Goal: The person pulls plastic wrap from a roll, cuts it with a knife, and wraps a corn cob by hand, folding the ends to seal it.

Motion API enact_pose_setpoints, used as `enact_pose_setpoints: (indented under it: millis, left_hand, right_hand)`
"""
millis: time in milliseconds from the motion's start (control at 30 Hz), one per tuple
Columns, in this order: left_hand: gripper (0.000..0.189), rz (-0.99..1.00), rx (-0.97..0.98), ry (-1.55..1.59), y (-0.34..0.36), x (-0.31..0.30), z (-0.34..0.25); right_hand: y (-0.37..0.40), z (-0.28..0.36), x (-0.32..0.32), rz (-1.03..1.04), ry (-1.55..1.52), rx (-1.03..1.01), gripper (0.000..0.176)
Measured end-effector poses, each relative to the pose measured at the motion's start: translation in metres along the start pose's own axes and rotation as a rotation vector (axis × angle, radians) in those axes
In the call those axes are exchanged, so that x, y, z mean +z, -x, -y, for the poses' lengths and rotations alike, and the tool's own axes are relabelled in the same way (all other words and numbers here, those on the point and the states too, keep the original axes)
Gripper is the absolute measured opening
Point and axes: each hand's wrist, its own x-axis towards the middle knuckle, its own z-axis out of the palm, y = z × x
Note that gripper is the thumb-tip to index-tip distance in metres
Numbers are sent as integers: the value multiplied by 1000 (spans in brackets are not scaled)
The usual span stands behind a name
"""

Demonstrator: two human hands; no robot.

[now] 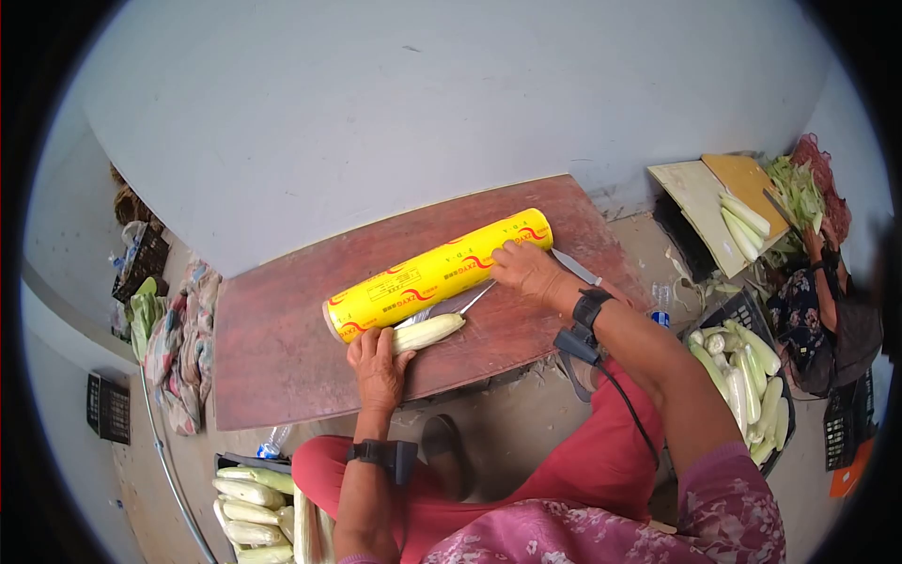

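A big yellow roll of cling film (432, 273) with red print lies slantwise on the reddish-brown board. In front of it rests a pale ear of corn (430, 333), its left end held by my left hand (379, 365), with fingers bent around it. My right hand (531, 274) is closed at the roll's front right side, fingers pinching the edge of the film. A thin whitish strip of film runs from there down toward the corn. Behind my right wrist a knife (575, 268) lies partly hidden, its blade along the roll's end.
The board (282, 320) stands against a pale wall. Crates of pale ears stand at lower left (249, 512) and right (752, 376). A co-worker (813, 301) sits at far right, near husks and a slanted panel (700, 202). Bundled cloth (188, 348) lies left.
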Motion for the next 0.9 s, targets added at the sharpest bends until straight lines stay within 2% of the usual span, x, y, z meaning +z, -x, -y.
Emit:
enact_pose_setpoints:
  millis: [167, 300, 500, 600, 900]
  left_hand:
    - [54, -9, 3, -2, 0, 1, 0]
    - [54, -11, 4, -8, 1, 2, 1]
    - [54, -20, 16, -18, 0, 1, 1]
    - [54, -21, 17, -2, 0, 1, 0]
    - [55, 1, -8, -11, 1, 0, 0]
  right_hand:
    - [12, -13, -7, -73, -27, 18, 3]
    - [14, -16, -1, -58, -70, -1, 5]
    - [24, -14, 7, -50, -145, 73, 8]
    - [24, -10, 2, 137, -144, 121, 9]
    - [19, -4, -11, 66, 13, 104, 9]
